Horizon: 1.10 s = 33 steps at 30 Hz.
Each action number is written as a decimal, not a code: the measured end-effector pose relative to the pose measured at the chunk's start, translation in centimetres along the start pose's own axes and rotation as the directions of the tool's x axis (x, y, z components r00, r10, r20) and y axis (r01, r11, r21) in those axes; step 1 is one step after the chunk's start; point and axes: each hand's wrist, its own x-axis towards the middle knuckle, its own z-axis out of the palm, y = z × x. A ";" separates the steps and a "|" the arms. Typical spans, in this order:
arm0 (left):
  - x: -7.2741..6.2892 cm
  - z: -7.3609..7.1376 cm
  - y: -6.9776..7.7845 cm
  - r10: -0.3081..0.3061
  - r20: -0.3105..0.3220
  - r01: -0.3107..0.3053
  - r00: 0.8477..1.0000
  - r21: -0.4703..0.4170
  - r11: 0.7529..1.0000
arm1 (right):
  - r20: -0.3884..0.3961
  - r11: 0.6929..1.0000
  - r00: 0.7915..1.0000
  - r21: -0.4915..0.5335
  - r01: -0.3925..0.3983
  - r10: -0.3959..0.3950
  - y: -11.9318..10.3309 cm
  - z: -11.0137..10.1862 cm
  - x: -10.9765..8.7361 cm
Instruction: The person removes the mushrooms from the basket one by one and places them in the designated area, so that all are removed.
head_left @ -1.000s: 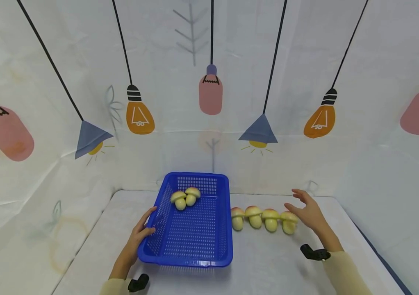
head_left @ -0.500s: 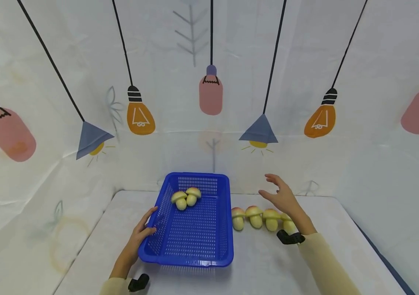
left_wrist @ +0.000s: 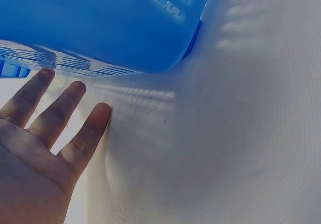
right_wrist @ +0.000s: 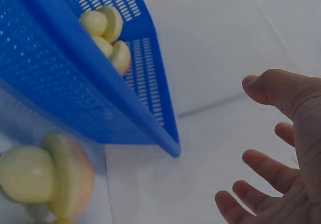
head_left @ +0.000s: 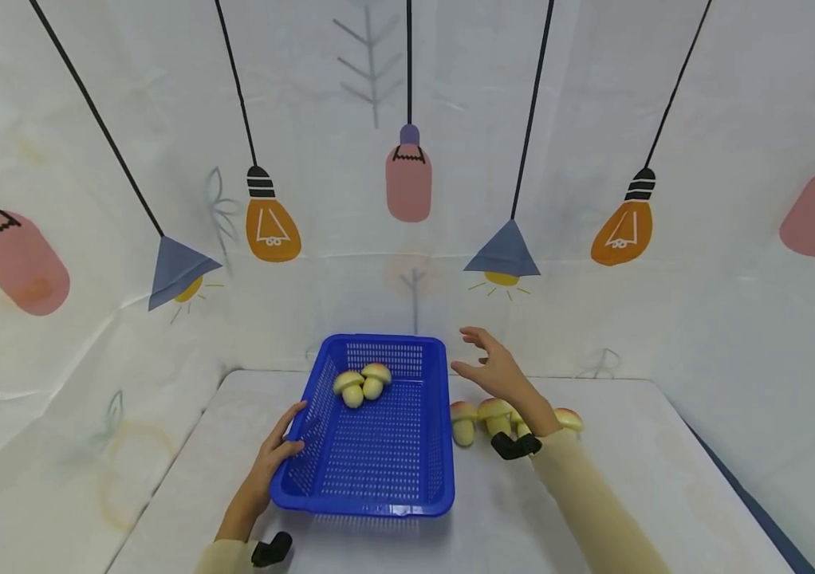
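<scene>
A blue perforated plastic basket (head_left: 379, 458) stands on the table with two toy mushrooms (head_left: 376, 380) near its back left. My left hand (head_left: 264, 466) rests against the basket's left side; in the left wrist view its fingers (left_wrist: 86, 133) are straight and close to the basket wall. Above the basket's back right corner and to its right hovers my right hand (head_left: 499, 373), thumb and fingers spread apart, holding nothing. Several more toy mushrooms (head_left: 462, 422) lie in a row right of the basket, partly hidden by the right wrist and sleeve.
A white sheet wall (head_left: 350, 295) printed with hanging lamps rises behind the table and on both sides. The white tabletop (head_left: 659, 454) extends to the right of the mushrooms. Black straps (head_left: 515, 446) sit on both wrists.
My right hand has moved left over the mushroom row, from its right end to beside the basket's back right corner. The left hand, basket and mushrooms have stayed in place.
</scene>
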 end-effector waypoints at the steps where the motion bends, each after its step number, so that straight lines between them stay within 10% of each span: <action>1: 0.0 0.0 0.0 -0.001 -0.003 0.001 1.000 0.005 1.000 | 0.011 1.000 1.000 0.002 0.002 -0.002 -0.2 0.3 0.2; 33: -0.1 0.0 -0.1 0.012 0.007 -0.012 1.000 -0.023 1.000 | 0.288 0.999 0.958 -0.031 0.011 -0.001 -3.8 8.2 2.9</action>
